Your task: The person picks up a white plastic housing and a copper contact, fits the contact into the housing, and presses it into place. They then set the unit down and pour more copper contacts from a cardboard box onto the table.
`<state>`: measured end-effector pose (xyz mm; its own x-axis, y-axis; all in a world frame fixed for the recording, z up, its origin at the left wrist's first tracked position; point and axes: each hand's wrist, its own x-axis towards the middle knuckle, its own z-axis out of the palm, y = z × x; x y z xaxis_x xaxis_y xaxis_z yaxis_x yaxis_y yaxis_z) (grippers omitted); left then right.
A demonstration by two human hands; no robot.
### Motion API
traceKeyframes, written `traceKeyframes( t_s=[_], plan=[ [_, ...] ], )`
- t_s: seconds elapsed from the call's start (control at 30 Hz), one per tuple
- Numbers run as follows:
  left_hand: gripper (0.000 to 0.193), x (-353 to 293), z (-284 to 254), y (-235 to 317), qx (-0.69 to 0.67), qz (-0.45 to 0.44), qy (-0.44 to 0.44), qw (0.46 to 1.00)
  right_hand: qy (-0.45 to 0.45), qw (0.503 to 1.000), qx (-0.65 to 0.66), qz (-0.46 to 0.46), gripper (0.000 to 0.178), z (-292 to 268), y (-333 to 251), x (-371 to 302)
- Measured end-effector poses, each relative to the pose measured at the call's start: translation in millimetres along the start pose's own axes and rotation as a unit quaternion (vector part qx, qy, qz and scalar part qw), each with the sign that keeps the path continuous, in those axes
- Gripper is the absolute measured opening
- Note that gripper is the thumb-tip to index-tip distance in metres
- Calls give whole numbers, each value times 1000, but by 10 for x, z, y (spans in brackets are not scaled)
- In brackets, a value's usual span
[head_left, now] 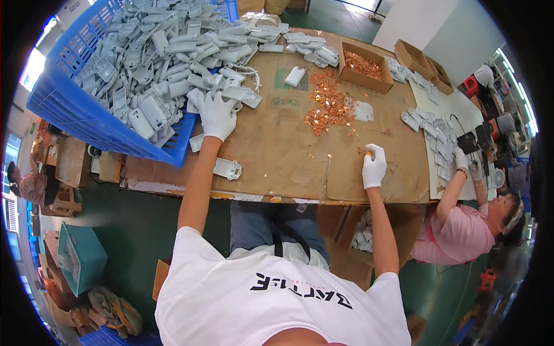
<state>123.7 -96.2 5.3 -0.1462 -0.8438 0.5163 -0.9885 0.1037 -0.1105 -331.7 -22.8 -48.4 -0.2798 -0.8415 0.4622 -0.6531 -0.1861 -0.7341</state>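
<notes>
My left hand (218,117), in a white glove, reaches to the open side of a blue plastic basket (75,115). Its fingers are apart and touch the edge of a heap of pale grey plastic casings (167,63) that spills onto the table. Over the bare cardboard tabletop, my right hand (374,167), also gloved, has its fingers curled together. A small orange spot shows at its fingertips; I cannot make out what it is. Loose copper-coloured metal pieces (332,104) lie scattered beyond it. One casing (228,169) rests near the table's front edge, another (295,76) farther back.
A cardboard box (365,83) of copper-coloured pieces stands at the back. On the right, a co-worker in pink (456,233) handles a dark device (468,142) beside more casings (438,138). Under the table's right side is an open carton (398,222) with pale parts.
</notes>
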Motion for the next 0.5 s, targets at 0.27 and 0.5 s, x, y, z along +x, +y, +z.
traceKeyframes(
  t_s=[0.27,0.5],
  plan=[
    [25,428,-195,-262,-59,-196,-50,978,17,997,-70,-22,20,7,-8,-10],
    [41,661,-532,-854,229,-444,32,866,7,994,-93,-55,17,-11,-29,-120]
  ],
)
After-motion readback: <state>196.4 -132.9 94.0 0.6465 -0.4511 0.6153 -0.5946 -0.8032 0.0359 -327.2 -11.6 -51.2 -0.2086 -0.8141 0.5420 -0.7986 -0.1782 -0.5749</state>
